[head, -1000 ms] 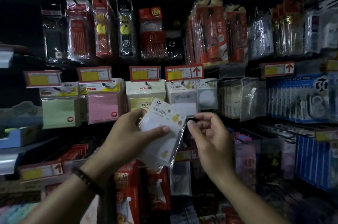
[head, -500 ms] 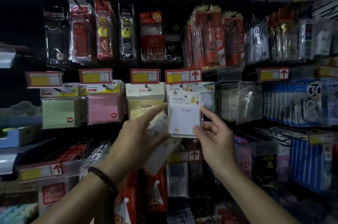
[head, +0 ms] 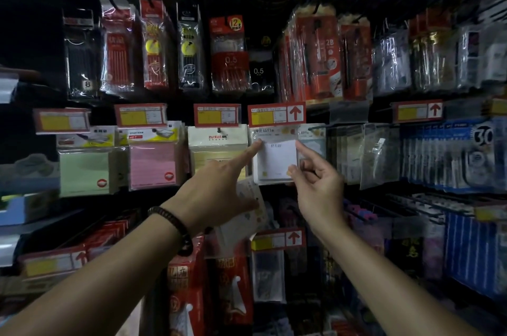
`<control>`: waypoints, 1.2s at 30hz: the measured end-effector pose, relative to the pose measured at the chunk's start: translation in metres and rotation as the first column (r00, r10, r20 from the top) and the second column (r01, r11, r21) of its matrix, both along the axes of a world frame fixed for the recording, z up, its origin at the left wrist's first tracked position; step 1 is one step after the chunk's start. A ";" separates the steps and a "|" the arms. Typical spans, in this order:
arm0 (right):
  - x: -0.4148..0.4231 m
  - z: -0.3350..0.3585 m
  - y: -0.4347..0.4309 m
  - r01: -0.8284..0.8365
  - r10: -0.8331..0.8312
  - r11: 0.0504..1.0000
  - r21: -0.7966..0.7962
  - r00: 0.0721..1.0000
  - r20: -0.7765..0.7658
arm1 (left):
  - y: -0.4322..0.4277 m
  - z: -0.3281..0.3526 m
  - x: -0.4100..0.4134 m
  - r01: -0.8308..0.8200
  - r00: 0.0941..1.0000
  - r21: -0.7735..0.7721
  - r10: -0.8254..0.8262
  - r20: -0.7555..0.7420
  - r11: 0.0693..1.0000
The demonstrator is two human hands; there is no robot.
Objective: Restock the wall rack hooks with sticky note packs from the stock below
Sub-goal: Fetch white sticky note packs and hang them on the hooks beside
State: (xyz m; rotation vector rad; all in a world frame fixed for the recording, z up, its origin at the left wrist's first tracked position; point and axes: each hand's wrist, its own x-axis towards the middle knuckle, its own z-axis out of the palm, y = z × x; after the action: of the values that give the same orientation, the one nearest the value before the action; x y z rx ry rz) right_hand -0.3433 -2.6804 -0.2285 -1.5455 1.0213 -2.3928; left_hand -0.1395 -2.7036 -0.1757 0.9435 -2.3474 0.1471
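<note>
A white sticky note pack (head: 275, 160) hangs at the rack hook under a red and yellow price tag (head: 275, 115). My right hand (head: 315, 184) pinches its lower right corner, index finger up along its right edge. My left hand (head: 216, 184) points its index finger at the pack's upper left corner, while its lower fingers clamp spare white sticky note packs (head: 247, 212) against the palm. The hook itself is hidden behind the tag.
Green (head: 85, 171), pink (head: 153, 163) and cream (head: 216, 149) note packs hang to the left. Clear sleeves (head: 378, 154) and blue packs (head: 452, 154) hang to the right. Pen packs (head: 227, 56) fill the row above. Red packets (head: 189, 281) hang below.
One white pack went from both hands up to the hook under the arrow tag. My left index finger stretched out to its top left corner. The spare packs dropped lower in my left hand.
</note>
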 end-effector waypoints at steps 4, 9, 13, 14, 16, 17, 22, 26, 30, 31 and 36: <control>-0.005 0.002 -0.006 0.006 -0.007 1.000 0.012 1.000 0.011 | -0.003 0.000 -0.002 -0.012 1.000 -0.009 0.012 -0.006 1.000; -0.010 0.001 -0.015 0.067 -0.068 0.995 0.077 0.998 0.004 | -0.006 0.000 -0.006 -0.021 1.000 0.023 0.021 0.004 1.000; -0.014 0.004 -0.020 0.213 -0.203 0.970 0.120 0.975 -0.086 | -0.010 0.000 -0.008 0.000 1.000 0.039 0.000 -0.001 0.999; -0.015 0.005 -0.019 0.259 -0.246 0.959 0.115 0.962 -0.118 | -0.011 0.000 -0.007 0.008 1.000 0.044 -0.008 -0.001 0.999; -0.016 0.006 -0.016 0.321 -0.301 0.941 0.106 0.939 -0.168 | -0.011 -0.002 -0.004 0.025 1.000 0.070 -0.024 -0.010 0.997; -0.016 0.006 -0.015 0.345 -0.321 0.933 0.105 0.928 -0.190 | -0.011 -0.003 -0.001 0.038 0.999 0.092 -0.036 -0.024 0.995; -0.018 0.007 -0.008 0.398 -0.366 0.908 0.133 0.906 -0.213 | -0.001 -0.015 0.021 0.119 0.975 0.199 -0.077 -0.206 0.973; -0.007 -0.003 0.007 0.396 -0.377 0.915 0.073 0.907 -0.187 | 0.015 -0.020 0.041 0.280 0.865 0.238 -0.137 -0.483 0.930; 0.021 -0.021 0.036 0.157 -0.137 0.985 0.065 0.962 -0.238 | 0.024 -0.028 0.036 0.475 0.696 0.218 -0.213 -0.686 0.853; 0.027 -0.025 0.042 0.076 -0.054 0.994 0.078 0.964 -0.259 | 0.026 -0.030 0.032 0.501 0.670 0.203 -0.229 -0.706 0.842; 0.034 -0.028 0.046 -0.021 0.041 0.995 0.093 0.975 -0.217 | 0.025 -0.035 0.010 0.484 0.715 0.149 -0.292 -0.635 0.862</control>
State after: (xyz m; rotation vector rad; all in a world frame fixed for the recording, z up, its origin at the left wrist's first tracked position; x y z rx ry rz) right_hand -0.3092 -2.6342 -0.2566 -1.8076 1.1177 -2.1601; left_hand -0.1290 -2.6787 -0.2103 0.4821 -1.9251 -0.6271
